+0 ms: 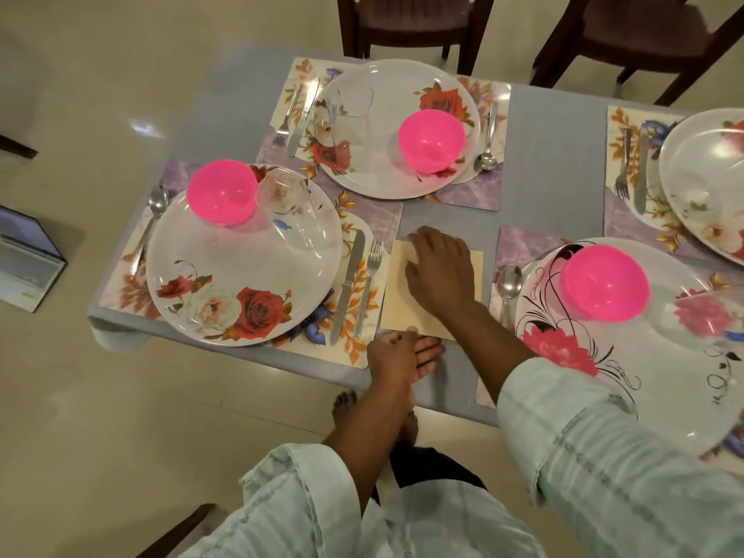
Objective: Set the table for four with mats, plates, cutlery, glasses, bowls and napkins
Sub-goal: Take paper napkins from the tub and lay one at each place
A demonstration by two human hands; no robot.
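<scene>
The right hand (pixel 439 271) lies flat, fingers straight, on a pale cream square napkin (pixel 396 304) on the grey cloth-covered table (pixel 555 155); the left hand (pixel 402 356), relaxed, touches its near edge, between floral mats (pixel 362 340) bearing glossy round plates (pixel 249 283).

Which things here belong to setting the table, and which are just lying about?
Table setting: napkin under the right hand, left hand at its near edge, plates, pink bowls, glasses, cutlery, mats.

Lying about: laptop on the floor, chairs.
</scene>
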